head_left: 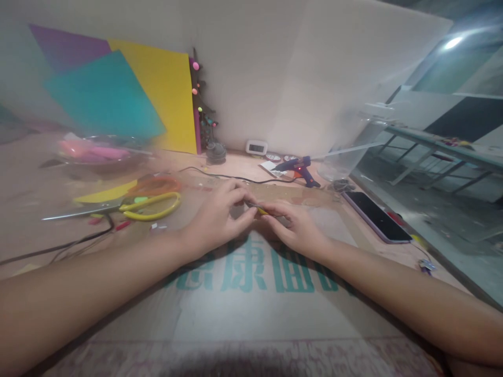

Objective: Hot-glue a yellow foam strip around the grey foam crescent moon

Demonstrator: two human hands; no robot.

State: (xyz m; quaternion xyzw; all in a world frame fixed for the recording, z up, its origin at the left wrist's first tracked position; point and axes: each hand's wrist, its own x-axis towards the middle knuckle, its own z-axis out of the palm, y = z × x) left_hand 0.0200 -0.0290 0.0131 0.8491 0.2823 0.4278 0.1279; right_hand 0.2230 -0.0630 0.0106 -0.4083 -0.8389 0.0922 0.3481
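Note:
My left hand (227, 210) and my right hand (293, 224) meet fingertip to fingertip above the middle of the table. Between them is a small yellow piece (262, 211) with a thin dark part at its left end. The right thumb and fingers pinch the yellow piece. At the dark end, the left thumb and index finger are pressed together. Under the hands lies a board (220, 319) printed with green characters. Yellow-handled scissors (151, 207) rest to the left of my left hand. Behind the right hand a dark glue gun (301, 168) lies on the table.
Pink material in a clear bowl (96, 152) sits at the back left. Coloured sheets (157, 94) lean on the wall beside a decorated twig (204, 115). A white timer (257, 147) stands at the back. A phone (376, 217) lies right; cables (58, 242) cross the left.

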